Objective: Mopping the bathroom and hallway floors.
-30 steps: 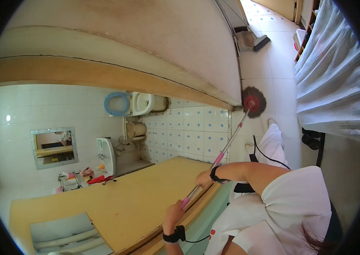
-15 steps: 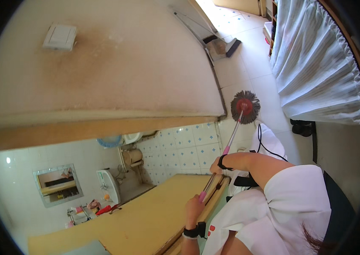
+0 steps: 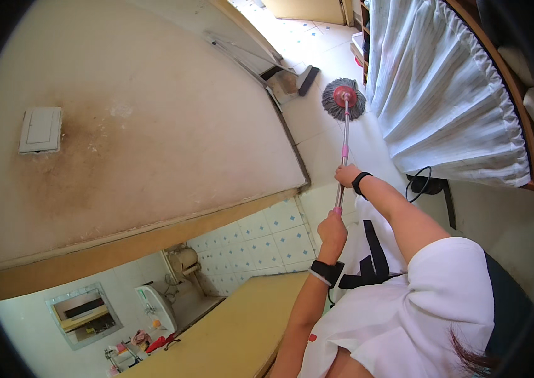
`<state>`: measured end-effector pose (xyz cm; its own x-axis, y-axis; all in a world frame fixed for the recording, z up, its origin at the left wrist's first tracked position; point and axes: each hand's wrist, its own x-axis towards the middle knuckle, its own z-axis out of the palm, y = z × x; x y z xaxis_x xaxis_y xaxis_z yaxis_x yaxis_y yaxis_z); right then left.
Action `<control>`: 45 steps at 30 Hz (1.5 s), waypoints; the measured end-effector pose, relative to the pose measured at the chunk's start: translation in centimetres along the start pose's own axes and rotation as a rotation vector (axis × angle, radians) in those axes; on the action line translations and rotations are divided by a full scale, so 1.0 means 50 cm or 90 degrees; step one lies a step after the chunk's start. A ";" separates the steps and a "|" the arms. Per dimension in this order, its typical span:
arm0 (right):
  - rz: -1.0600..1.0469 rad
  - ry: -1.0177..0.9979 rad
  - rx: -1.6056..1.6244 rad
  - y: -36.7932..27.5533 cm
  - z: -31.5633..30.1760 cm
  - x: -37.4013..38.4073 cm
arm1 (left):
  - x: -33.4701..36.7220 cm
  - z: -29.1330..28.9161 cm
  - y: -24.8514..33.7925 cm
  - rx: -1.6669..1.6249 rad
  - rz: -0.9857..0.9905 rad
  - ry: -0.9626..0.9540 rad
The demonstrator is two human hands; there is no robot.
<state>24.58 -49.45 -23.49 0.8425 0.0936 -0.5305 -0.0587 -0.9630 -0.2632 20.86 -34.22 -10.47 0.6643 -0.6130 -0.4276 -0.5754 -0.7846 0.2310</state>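
Observation:
Both my hands hold a mop. Its grey string head with a red hub rests on the pale tiled floor, close to the hem of a white curtain. The thin silver and pink handle runs from the head back to me. My right hand, with a black band on its wrist, grips the handle partway along. At the handle's near end is my left hand, which also wears a black wristband. I am wearing a white shirt.
A stained beige wall with a pale switch plate fills the left. A dustpan and brush lean at the wall's foot. A black cable lies by the curtain. Lower left are a wooden door and a blue-dotted tiled room.
The view has swung from the tiled room and door toward the wall and floor. The mop head has slid farther from me toward the curtain. Both hands kept their grip.

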 end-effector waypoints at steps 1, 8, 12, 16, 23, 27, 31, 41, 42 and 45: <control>-0.019 0.014 0.017 0.001 -0.003 -0.018 | -0.012 -0.001 0.002 0.014 -0.026 -0.037; -0.074 -0.075 0.131 -0.137 0.105 -0.069 | -0.213 -0.016 -0.107 0.071 0.046 -0.081; -0.201 -0.132 0.216 -0.296 0.144 -0.080 | -0.344 -0.070 -0.220 0.080 0.036 -0.085; -0.409 -0.201 0.230 -0.446 0.185 -0.070 | -0.459 -0.105 -0.322 0.150 0.018 -0.075; -0.368 -0.265 0.131 -0.533 0.156 -0.104 | -0.535 -0.114 -0.324 0.219 -0.095 -0.080; -0.369 -0.234 0.138 -0.429 0.197 -0.111 | -0.483 -0.069 -0.243 0.141 0.000 0.039; -0.318 -0.204 0.181 -0.343 0.164 -0.118 | -0.417 -0.073 -0.187 0.185 -0.028 0.049; -0.158 -0.115 0.190 -0.174 0.102 -0.129 | -0.246 -0.029 -0.123 0.181 0.035 0.033; -0.153 -0.091 0.209 -0.159 0.102 -0.138 | -0.237 -0.044 -0.101 0.183 0.021 0.021; -0.136 -0.115 0.207 -0.139 0.082 -0.139 | -0.213 -0.087 -0.068 0.191 0.029 -0.013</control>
<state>16.95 -42.36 -21.27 0.7486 0.3526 -0.5614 -0.0835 -0.7899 -0.6075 17.80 -25.43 -2.89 0.6265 -0.6427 -0.4410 -0.7218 -0.6919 -0.0169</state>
